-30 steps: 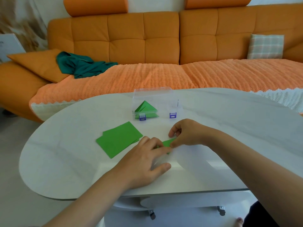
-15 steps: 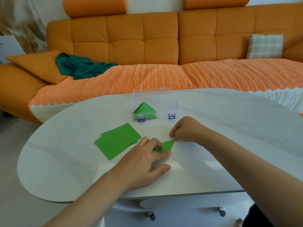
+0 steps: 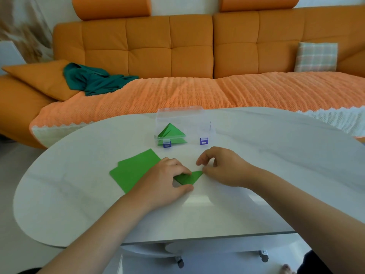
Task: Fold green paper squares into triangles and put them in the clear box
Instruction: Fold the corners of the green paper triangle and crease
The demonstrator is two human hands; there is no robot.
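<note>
Orange sofa (image 3: 169,46) fills the whole background, with a teal cloth (image 3: 94,80) dumped on its left end beside an orange pillow (image 3: 39,78), a plaid cushion (image 3: 316,56) off at the right and an orange throw (image 3: 197,91) over the seat. In front of that is the white oval surface (image 3: 276,155), and everything that matters sits on it. The clear box (image 3: 181,117) stands toward the far edge, just beyond the hands. The left grip (image 3: 164,178) is the main thing in the way: it lies over the near right edge of the stack of squares (image 3: 134,171) and over the left part of the folded piece (image 3: 192,177), so both are partly hidden. Counting up: one box with two blue latches (image 3: 166,144) on its front, two green triangles (image 3: 171,131) inside as far as I can see (one propped up, one flat under it), one folded piece out on the surface between the hands, and a stack where an offset corner shows two sheets; can't tell if there are more. The left grip has its fingers bent down onto the folded piece, pinning it flat, thumb stretched along the surface just below it. The right grip (image 3: 221,167) is loosely curled and holds nothing: only the thumb tip meets the piece's right corner, and the forefinger is lifted clear above it.
</note>
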